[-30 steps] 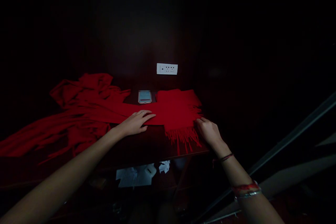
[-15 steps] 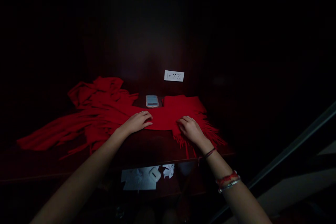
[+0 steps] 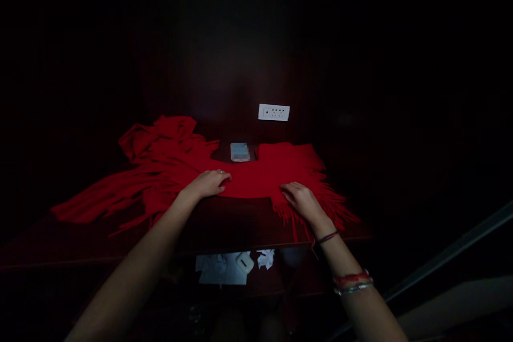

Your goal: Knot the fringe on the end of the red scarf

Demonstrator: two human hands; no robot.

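Observation:
A long red fringed scarf lies across a dark wooden table. One end is spread flat at the right with its fringe toward the front edge; the rest is bunched up at the left. My left hand rests flat on the scarf's middle, fingers stretched out, a ring on one finger. My right hand lies palm down on the fringed end, fingers extended. Bracelets circle my right wrist.
A small phone-like object lies behind the scarf near the wall. A white socket plate is on the dark back wall. White papers and a small white case lie below the table's front edge. The surroundings are very dark.
My right hand slid left from the scarf's right corner onto the fringed end, then settled flat. My left hand stayed put on the scarf. The view shifted, so everything sits further right.

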